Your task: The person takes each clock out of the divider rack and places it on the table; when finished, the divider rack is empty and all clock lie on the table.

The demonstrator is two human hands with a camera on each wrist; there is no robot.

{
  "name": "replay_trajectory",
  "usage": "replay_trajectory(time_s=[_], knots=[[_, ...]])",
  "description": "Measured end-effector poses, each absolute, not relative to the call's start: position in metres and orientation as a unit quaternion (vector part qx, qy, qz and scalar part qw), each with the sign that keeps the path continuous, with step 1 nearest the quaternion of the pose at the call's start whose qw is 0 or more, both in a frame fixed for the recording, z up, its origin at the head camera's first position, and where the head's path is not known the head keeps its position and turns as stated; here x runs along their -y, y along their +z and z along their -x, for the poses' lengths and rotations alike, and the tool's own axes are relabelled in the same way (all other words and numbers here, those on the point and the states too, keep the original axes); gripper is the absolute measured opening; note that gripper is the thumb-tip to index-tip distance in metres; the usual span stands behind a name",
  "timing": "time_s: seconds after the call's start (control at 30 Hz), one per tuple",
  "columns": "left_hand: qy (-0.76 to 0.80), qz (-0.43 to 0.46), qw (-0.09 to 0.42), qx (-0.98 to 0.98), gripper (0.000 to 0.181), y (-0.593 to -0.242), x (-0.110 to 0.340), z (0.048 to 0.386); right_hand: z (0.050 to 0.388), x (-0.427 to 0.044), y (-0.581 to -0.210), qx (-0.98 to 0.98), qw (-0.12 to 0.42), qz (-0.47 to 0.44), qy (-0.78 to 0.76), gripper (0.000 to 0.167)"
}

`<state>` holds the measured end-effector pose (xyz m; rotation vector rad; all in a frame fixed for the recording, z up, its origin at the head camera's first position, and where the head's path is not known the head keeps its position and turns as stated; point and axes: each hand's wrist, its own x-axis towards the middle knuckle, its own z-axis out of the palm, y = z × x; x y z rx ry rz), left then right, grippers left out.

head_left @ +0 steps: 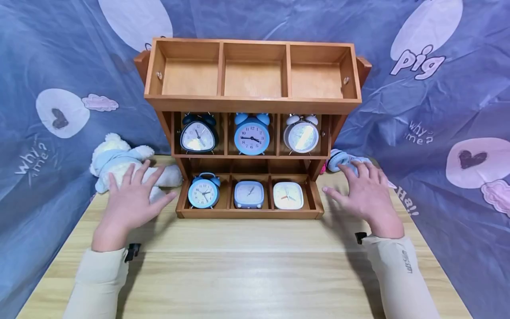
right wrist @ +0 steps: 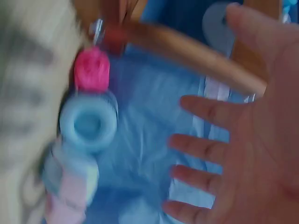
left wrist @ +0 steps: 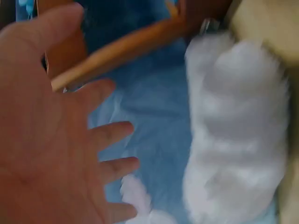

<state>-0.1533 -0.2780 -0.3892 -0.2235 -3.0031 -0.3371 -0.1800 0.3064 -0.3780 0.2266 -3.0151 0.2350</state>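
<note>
A wooden three-tier shelf (head_left: 255, 105) stands at the back of the table. Its middle tier holds a dark triangular alarm clock (head_left: 198, 136), a blue twin-bell clock (head_left: 252, 137) and a white twin-bell clock (head_left: 303, 136). On the bottom tier sit a light-blue bell clock (head_left: 203, 193), a blue square clock (head_left: 249, 194) and a white square clock (head_left: 288, 195). My left hand (head_left: 131, 204) hovers left of the shelf with fingers spread, nearest a white plush toy (head_left: 119, 161). To the right of the shelf, my right hand (head_left: 364, 197) is spread too, holding nothing.
Behind the right hand lie a blue ring-shaped item (right wrist: 88, 121) and a pink ball-like item (right wrist: 92, 70), both blurred. Blue printed cloth (head_left: 255, 20) hangs behind and at both sides. The wooden table (head_left: 255, 274) stretches in front of the shelf.
</note>
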Motion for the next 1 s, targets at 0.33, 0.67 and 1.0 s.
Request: replay_trajectory(time_s=[0.33,0.67,1.0], knots=[[-0.298,0.116,0.061,0.946,0.086,-0.422,0.251,0.153,0.184,-0.244,-0.407,0.95,0.095,-0.175,0.239,0.053],[-0.32,0.062,-0.023,0.945,0.122,-0.444,0.247,0.158,0.194,-0.205,-0.43,0.947,0.004,-0.104,0.305,0.086],[-0.319,0.062,-0.067,0.943,0.127,-0.447,0.243,0.162,0.202,-0.193,-0.43,0.953,-0.064,-0.065,0.287,0.106]])
